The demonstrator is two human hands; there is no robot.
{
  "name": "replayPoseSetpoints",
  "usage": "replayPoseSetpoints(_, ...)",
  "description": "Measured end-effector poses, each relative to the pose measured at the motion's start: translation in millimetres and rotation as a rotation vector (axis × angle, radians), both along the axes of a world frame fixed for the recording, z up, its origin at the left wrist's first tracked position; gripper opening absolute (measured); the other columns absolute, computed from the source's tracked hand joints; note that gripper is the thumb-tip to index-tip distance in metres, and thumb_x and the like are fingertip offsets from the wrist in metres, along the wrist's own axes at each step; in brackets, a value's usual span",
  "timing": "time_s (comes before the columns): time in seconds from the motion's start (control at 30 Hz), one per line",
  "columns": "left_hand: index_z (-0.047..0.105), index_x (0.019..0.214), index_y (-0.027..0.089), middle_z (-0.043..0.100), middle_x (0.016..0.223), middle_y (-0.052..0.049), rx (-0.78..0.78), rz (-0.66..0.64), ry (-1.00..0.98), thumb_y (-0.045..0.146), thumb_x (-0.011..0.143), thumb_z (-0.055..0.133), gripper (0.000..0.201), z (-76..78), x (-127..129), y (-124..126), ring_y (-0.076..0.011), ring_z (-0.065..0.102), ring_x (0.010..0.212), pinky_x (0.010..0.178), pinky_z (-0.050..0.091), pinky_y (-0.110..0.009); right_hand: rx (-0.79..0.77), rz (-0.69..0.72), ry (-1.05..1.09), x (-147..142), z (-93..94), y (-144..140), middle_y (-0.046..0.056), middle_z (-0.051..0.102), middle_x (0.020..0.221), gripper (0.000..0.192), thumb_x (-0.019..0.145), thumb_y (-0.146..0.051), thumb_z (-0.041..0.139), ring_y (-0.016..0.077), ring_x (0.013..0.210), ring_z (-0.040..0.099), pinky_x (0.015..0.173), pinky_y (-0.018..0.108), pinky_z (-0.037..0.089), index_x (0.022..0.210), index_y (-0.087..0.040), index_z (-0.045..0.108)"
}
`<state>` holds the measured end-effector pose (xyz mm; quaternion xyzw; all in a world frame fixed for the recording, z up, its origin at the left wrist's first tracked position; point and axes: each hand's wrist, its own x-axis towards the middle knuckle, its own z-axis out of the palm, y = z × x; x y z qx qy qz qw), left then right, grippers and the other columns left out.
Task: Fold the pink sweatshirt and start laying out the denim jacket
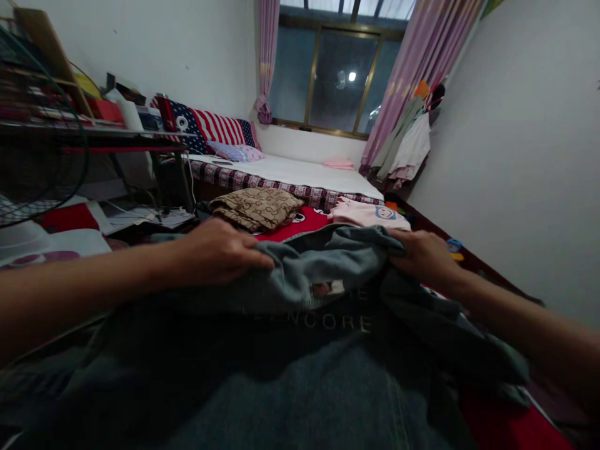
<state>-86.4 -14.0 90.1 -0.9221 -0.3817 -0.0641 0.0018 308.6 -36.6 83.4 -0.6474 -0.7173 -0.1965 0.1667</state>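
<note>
Shelving (42, 119) far left, cluttered w/ books and boxes, fan guard (28, 181) in front of it. Left hand (220, 253) next: palm down, fingers curled loosely over the folded edge of a grey-blue sweatshirt (300, 350), pressing it flat rather than pinching. Sweatshirt spreads across the lower centre on a red bed cover (497, 425), printed letters "NCORE" visible near the fold, upper part doubled back toward the camera. Behind it, approx. centre: brown patterned garment (257, 207) folded, then a pink top (368, 214) w/ a smiley patch, both lying on the red cover, apart from the sweatshirt. Further back, a second bed (300, 172) w/ white sheet, striped-and-starred pillow (210, 128) at its left end; window (342, 81) w/ pink curtains behind. Right hand (424, 256): closed round a bunched bit of the sweatshirt's fold, thumb side hidden in fabric. Clothes hanging (407, 147) in the right corner by the wall.
</note>
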Motion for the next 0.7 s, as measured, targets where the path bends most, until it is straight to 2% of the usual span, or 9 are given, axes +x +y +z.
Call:
replayPoseSetpoints(0.13,0.06,0.121,0.001,0.057,0.108,-0.004,0.512,0.266,0.047,0.024,0.094,0.033,0.044,53.5,11.8,76.1,-0.0322,0.049,0.116,0.091,0.032,-0.051,0.131,-0.087,-0.148,0.1,42.8,56.6,0.012,0.068,0.104,0.038,0.085,-0.035,0.056,0.0241,0.099,0.061,0.077,0.033,0.037,0.114,-0.012,0.064)
replayPoseSetpoints(0.23,0.057,0.12,-0.006,0.047,0.135,-0.014,0.542,0.451,-0.026,0.021,0.096,0.037,0.041,55.2,32.1,108.4,-0.0415,0.032,0.131,0.098,0.025,-0.058,0.375,-0.155,-0.049,-10.8,44.3,87.0,0.022,0.053,0.127,0.057,0.092,-0.035,0.033,0.0319,0.12,0.048,0.089,0.045,0.033,0.135,0.002,0.045)
replayPoseSetpoints(0.3,0.054,0.126,-0.004,0.034,0.148,-0.021,0.472,0.462,-0.039,0.023,0.095,0.046,0.042,31.2,48.6,111.0,-0.0436,0.023,0.137,0.104,0.021,-0.06,0.444,-0.151,0.042,-24.0,26.8,88.4,0.025,0.049,0.132,0.06,0.092,-0.034,0.042,0.0348,0.123,0.045,0.096,0.051,0.031,0.14,0.0,0.037)
replayPoseSetpoints(0.37,0.049,0.137,0.006,0.026,0.155,-0.021,0.36,0.364,-0.028,0.031,0.095,0.051,0.049,-6.6,64.3,101.8,-0.0386,0.021,0.142,0.11,0.02,-0.056,0.404,0.004,0.02,-37.6,-2.7,75.6,0.023,0.048,0.136,0.062,0.088,-0.031,0.057,0.0342,0.125,0.044,0.103,0.053,0.031,0.142,-0.008,0.037)
replayPoseSetpoints(0.5,0.033,0.149,0.029,0.022,0.159,-0.012,0.112,0.17,0.007,0.057,0.094,0.043,0.063,-89.5,79.3,72.9,-0.033,0.017,0.146,0.113,0.02,-0.056,0.019,0.429,-0.261,-35.6,-71.3,34.6,0.007,0.042,0.149,0.052,0.091,-0.032,0.054,0.0268,0.137,0.035,0.114,0.048,0.023,0.142,-0.027,0.043)
replayPoseSetpoints(0.53,0.03,0.15,0.031,0.02,0.16,-0.011,0.054,0.16,0.017,0.06,0.094,0.039,0.064,-106.9,78.5,67.8,-0.0336,0.014,0.147,0.114,0.019,-0.057,-0.09,0.391,-0.281,-25.0,-84.9,26.6,0.005,0.04,0.151,0.049,0.092,-0.035,0.053,0.0273,0.139,0.033,0.114,0.05,0.022,0.14,-0.03,0.045)
replayPoseSetpoints(0.57,0.029,0.151,0.031,0.018,0.16,-0.011,0.005,0.166,0.022,0.062,0.094,0.036,0.065,-121.9,76.5,64.4,-0.0338,0.012,0.147,0.114,0.017,-0.057,-0.173,0.232,-0.237,-10.9,-95.6,20.4,0.006,0.039,0.152,0.047,0.093,-0.039,0.049,0.0289,0.14,0.032,0.113,0.052,0.022,0.139,-0.03,0.047)
replayPoseSetpoints(0.63,0.029,0.151,0.031,0.016,0.161,-0.009,-0.036,0.205,0.007,0.063,0.094,0.03,0.065,-144.0,71.0,62.1,-0.0335,0.012,0.147,0.115,0.016,-0.055,-0.299,-0.27,-0.02,23.4,-107.9,13.8,0.013,0.042,0.149,0.047,0.097,-0.045,0.038,0.0332,0.135,0.04,0.106,0.054,0.032,0.138,-0.025,0.05)
replayPoseSetpoints(0.7,0.03,0.151,0.03,0.016,0.161,-0.008,-0.029,0.23,-0.026,0.063,0.095,0.027,0.065,-155.6,66.6,63.9,-0.033,0.013,0.147,0.115,0.015,-0.054,-0.404,-0.6,0.156,54.6,-109.8,12.5,0.022,0.054,0.136,0.053,0.098,-0.046,0.03,0.0363,0.123,0.052,0.095,0.051,0.042,0.131,-0.014,0.056)
